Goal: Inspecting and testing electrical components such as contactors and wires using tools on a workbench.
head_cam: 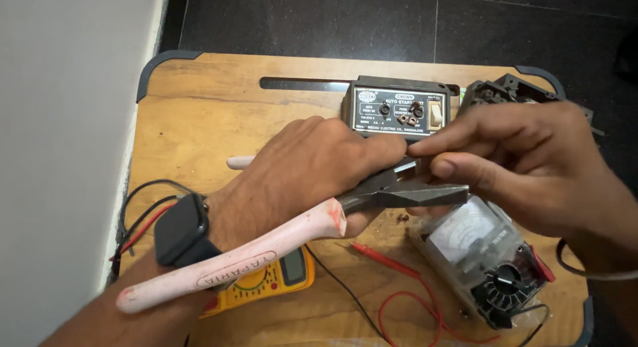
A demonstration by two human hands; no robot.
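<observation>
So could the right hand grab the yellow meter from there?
Probably not easily: the yellow meter lies under the left hand and the pink-handled pliers, which cross the right hand's way.

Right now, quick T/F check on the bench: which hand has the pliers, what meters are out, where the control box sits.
1. The left hand holds the pliers with pale pink handles. True.
2. The right hand rests flat on the floor. False: its fingertips pinch at the plier jaws, above the wooden board.
3. A yellow digital multimeter lies under the left forearm. True.
4. The analog meter sits at the board's far left edge. False: it lies to the right, below the right hand.
5. The grey control box stands behind the hands. True.
6. The left wrist is bare. False: it wears a black smartwatch.
</observation>
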